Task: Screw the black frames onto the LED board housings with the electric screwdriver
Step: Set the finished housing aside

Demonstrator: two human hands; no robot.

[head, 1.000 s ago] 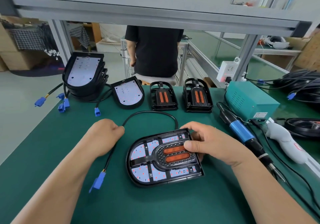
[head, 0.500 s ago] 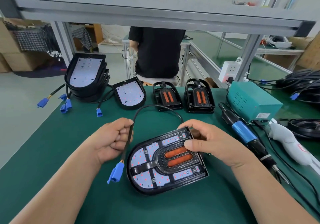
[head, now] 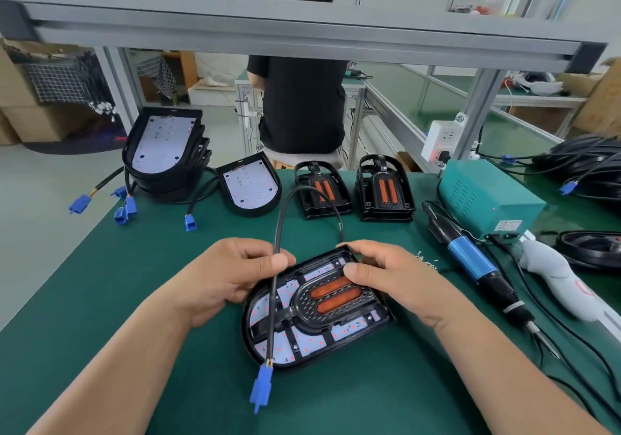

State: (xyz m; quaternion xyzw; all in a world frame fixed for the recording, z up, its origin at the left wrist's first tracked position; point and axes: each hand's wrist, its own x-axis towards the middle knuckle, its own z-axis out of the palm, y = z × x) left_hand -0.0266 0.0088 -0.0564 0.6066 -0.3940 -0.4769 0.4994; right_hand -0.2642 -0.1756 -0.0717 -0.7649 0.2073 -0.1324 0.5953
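An LED board housing (head: pixel 285 350) lies on the green mat in front of me, with a black frame (head: pixel 332 310) and its two orange lenses set on top. My left hand (head: pixel 232 273) pinches the housing's black cable (head: pixel 273 300), which loops up and hangs across the board, its blue connector (head: pixel 261 388) dangling at the near edge. My right hand (head: pixel 389 280) grips the housing's far right end, thumb on the frame. The electric screwdriver (head: pixel 477 266), blue-bodied, lies on the mat to the right, untouched.
Stacked housings (head: pixel 164 152) and one single housing (head: pixel 250 187) sit at the back left, two stacks of black frames (head: pixel 383 192) behind. A teal power box (head: pixel 487 196) and grey tool (head: pixel 554 276) lie right. A person (head: pixel 302 105) sits beyond the bench.
My left hand has lifted the cable and swung it rightward over the board, so the blue connector now hangs at the housing's near edge. My right hand stays on the housing.
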